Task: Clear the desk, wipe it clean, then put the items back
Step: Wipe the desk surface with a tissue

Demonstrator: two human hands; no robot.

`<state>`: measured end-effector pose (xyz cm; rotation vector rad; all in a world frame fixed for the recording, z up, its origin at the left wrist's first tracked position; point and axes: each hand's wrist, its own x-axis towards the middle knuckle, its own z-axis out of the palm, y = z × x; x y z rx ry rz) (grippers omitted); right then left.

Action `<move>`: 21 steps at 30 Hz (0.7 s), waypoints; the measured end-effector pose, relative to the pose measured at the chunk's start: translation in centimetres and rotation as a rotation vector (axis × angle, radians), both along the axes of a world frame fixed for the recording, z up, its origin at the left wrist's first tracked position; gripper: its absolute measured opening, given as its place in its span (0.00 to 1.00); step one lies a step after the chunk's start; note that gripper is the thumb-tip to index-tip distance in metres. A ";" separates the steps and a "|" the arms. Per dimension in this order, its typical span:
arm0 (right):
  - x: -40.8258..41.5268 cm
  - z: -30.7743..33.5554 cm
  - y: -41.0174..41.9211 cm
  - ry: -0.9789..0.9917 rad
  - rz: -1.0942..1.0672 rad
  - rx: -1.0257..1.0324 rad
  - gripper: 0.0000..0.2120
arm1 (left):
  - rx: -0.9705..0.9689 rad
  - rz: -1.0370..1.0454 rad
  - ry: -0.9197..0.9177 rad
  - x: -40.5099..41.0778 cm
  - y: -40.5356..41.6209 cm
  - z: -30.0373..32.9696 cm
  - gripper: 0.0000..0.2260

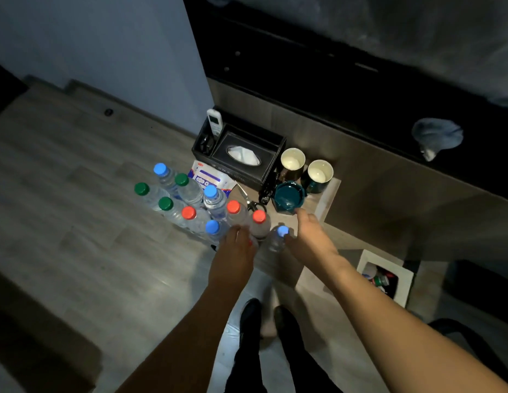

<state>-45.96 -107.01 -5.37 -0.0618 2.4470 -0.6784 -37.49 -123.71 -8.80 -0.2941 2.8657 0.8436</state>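
Note:
Several clear water bottles with blue, green and red caps stand crowded on a small wooden desk (328,194). My left hand (237,245) grips a red-capped bottle (260,225) at the desk's near edge. My right hand (306,234) holds a blue-capped bottle (279,236) beside it, thumb by the cap. Behind them sit a black tissue box (244,154), a white remote (213,120), a wet-wipes pack (210,177), scissors (247,198), a teal bowl (289,195) and two dark cups (293,161) (319,173).
A white bin (389,276) with rubbish stands on the floor right of the desk. A dark cabinet runs behind, with a grey cloth (435,136) on it. Wooden floor spreads to the left; my feet are below the desk's near edge.

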 end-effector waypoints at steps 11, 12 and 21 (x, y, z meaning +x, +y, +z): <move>3.3 11.2 3.2 0.404 -0.070 -0.150 0.28 | -0.244 -0.107 0.279 -1.1 -1.9 11.2 0.17; 3.5 11.3 3.4 0.416 -0.073 -0.154 0.28 | -0.240 -0.103 0.282 -1.5 -1.7 11.7 0.18; 5.2 11.2 5.0 0.388 -0.119 -0.133 0.26 | -0.203 -0.160 0.235 -1.1 0.5 11.7 0.19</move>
